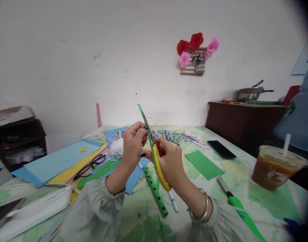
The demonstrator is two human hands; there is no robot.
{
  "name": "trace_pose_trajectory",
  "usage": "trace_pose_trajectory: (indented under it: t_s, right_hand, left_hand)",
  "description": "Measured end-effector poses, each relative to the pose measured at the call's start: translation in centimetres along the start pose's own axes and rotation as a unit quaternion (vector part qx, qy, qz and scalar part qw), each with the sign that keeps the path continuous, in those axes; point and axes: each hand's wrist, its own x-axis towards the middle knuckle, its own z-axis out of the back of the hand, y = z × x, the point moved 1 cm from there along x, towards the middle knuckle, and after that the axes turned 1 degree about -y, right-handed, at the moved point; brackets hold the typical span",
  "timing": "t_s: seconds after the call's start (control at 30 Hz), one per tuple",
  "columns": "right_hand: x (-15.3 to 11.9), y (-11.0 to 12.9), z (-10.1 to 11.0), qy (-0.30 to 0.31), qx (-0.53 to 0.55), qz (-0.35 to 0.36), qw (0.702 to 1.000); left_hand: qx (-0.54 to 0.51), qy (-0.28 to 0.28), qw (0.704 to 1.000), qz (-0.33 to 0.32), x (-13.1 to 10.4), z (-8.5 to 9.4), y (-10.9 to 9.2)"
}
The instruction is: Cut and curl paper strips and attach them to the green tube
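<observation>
Pinching a long, thin green strip (150,135), the left hand (134,143) closes its fingertips beside the gray blades of yellow-and-red scissors (161,173), clamped in the right hand (172,160). The green strip leans upright, raised above the table (212,193), near 1 black-dotted green tube (155,191).

scissors (159,169) apparently against green strip (150,138)

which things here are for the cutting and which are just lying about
Likely for cutting: yellow scissors in right hand, green strip at left hand, green sheet
Just lying about: glasses, drink, face mask, black phone
</observation>
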Motion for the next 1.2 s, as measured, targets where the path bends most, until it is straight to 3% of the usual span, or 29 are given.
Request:
trace_pose_trajectory:
  t_s: [0.43, 0.63, 0.8, 1.03, 1.2]
  right_hand:
    - [0.3, -0.6, 0.2, 0.011, 0.127, -0.062, 0.990]
    - [0.2, -0.6, -0.1, 0.032, 0.264, -0.087, 0.960]
    - [-0.2, -0.4, 0.7, 0.011, 0.285, -0.110, 0.952]
    - [-1.7, -5.2, 2.4, -0.045, 0.173, -0.198, 0.964]
    - [-2.4, -8.1, 3.2, -0.031, 0.192, -0.287, 0.938]
  left_hand:
    - [0.029, 0.035, 0.998, -0.050, 0.0, 0.3, 0.0]
    - [0.036, 0.004, 0.998, -0.049, 0.9, 1.0, 0.0]
    - [0.026, -0.037, 0.997, -0.059, 1.9, 2.2, -0.3]
    - [0.027, -0.040, 0.997, -0.063, 2.2, 2.8, -1.2]
    - [0.071, -0.014, 0.995, -0.066, 1.7, 2.0, -0.6]
